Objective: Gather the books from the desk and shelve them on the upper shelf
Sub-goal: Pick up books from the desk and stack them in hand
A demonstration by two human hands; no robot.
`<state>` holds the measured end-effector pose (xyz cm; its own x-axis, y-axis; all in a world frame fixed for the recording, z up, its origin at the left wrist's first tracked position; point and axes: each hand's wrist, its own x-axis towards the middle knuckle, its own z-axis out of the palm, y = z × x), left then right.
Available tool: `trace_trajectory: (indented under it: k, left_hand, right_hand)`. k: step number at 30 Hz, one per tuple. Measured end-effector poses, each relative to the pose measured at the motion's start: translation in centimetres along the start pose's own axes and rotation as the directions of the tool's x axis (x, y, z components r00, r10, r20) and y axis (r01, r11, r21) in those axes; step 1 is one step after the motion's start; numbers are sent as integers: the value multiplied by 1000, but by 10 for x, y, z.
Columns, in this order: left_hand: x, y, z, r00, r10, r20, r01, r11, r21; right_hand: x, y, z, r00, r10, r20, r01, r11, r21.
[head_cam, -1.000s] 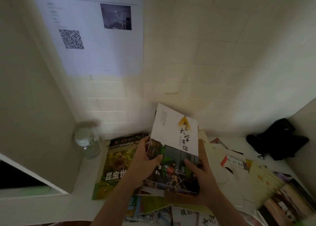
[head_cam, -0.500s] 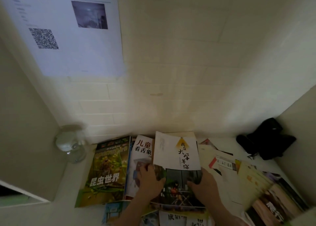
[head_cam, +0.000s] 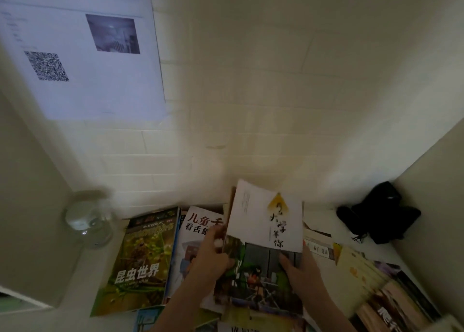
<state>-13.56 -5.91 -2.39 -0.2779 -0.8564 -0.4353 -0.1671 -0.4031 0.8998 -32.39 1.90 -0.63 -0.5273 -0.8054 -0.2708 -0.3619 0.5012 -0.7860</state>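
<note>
I hold a book (head_cam: 266, 221) with a white upper cover and a photo below, tilted up off the desk. My left hand (head_cam: 213, 259) grips its left edge and my right hand (head_cam: 298, 271) grips its lower right side. At least one more book seems pressed behind it. A green insect book (head_cam: 140, 264) lies flat to the left, and beside it a white book with red characters (head_cam: 195, 223) is partly under my left hand. More books (head_cam: 371, 281) are spread on the right of the desk. The upper shelf is out of view.
A clear glass jar (head_cam: 88, 221) stands at the back left against a cabinet side. A black object (head_cam: 379, 211) sits in the back right corner. A printed sheet with a QR code (head_cam: 75, 55) hangs on the white brick wall.
The held book lay nearly flat on the pile half a second ago; now its top edge is raised and tilted. The view has shifted slightly left.
</note>
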Motion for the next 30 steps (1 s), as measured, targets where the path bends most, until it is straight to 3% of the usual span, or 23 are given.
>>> trace_trajectory:
  k: [3, 5, 8, 16, 25, 30]
  left_hand:
    - [6, 32, 3, 923, 382, 51, -385, 922, 50]
    - [20, 42, 10, 889, 456, 48, -458, 883, 99]
    - [31, 33, 18, 885, 465, 15, -465, 883, 57]
    - [37, 4, 26, 930, 367, -14, -367, 930, -19]
    - [46, 3, 27, 927, 370, -67, -368, 929, 47]
    - [15, 34, 4, 879, 451, -157, -453, 891, 21]
  right_hand:
    - [14, -8, -11, 971, -201, -129, 209, 976, 54]
    - [20, -14, -15, 947, -278, -161, 291, 954, 65]
    - [23, -7, -9, 928, -339, -156, 356, 930, 91]
    - [24, 4, 13, 937, -279, -210, 317, 932, 177]
    - [28, 7, 20, 951, -186, -248, 231, 959, 164]
    - [5, -32, 12, 912, -312, -264, 351, 930, 113]
